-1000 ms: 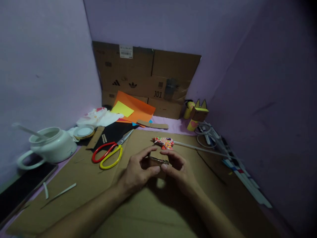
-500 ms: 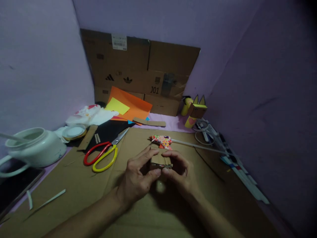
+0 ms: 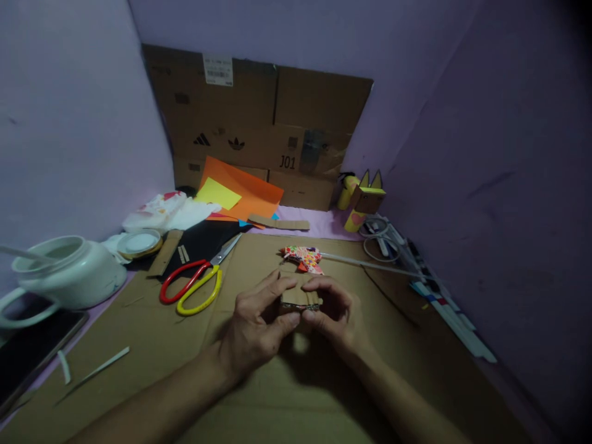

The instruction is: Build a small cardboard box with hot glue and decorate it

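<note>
Between my two hands is a small cardboard box [image 3: 300,293], its corrugated edge facing me. My left hand [image 3: 261,324] grips its left side, thumb at the near lower edge and fingers over the top. On the other side, my right hand [image 3: 340,314] pinches it the same way, both thumbs almost meeting. Just beyond the box lies a glue gun [image 3: 303,256] with a colourful pattern, a long glue stick [image 3: 365,263] running out to the right. Scissors [image 3: 198,283] with one red and one yellow handle rest open to the left of my hands.
A cardboard sheet [image 3: 259,401] covers the table. At left stand a white pot [image 3: 69,277] and a dark phone-like slab [image 3: 41,345]. Orange paper [image 3: 250,191] leans at the back near a cardboard strip [image 3: 280,223]. A yellow-and-brown paper figure [image 3: 365,206] stands back right.
The view has shifted slightly, so the surroundings sit a little higher. Both hands keep the same grip on the cardboard box.
</note>
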`<action>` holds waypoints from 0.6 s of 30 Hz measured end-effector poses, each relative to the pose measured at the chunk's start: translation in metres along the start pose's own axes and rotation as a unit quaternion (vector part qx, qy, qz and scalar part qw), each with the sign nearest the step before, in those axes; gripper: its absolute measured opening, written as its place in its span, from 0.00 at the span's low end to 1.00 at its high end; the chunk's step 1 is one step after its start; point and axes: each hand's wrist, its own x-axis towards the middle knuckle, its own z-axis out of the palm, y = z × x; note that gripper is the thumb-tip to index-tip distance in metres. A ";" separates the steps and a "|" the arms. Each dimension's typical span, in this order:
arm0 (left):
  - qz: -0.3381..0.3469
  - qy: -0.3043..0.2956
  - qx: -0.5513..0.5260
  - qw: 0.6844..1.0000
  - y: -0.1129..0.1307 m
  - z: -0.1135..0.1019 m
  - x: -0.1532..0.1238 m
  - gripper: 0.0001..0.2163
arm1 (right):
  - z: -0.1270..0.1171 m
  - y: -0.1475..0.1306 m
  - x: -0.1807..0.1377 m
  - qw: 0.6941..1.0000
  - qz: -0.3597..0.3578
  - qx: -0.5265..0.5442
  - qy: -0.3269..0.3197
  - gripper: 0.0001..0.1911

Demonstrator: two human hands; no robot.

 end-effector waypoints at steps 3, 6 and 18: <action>-0.013 -0.001 0.009 1.000 -0.001 -0.003 0.001 0.17 | -0.004 0.002 0.002 1.000 0.008 0.000 -0.013 0.14; -0.052 -0.007 -0.005 0.999 -0.002 -0.006 0.001 0.19 | -0.008 0.002 0.003 0.999 0.027 0.019 -0.026 0.14; -0.144 0.018 -0.151 0.978 -0.006 -0.011 0.003 0.17 | -0.004 -0.001 0.000 0.998 0.051 0.032 -0.019 0.14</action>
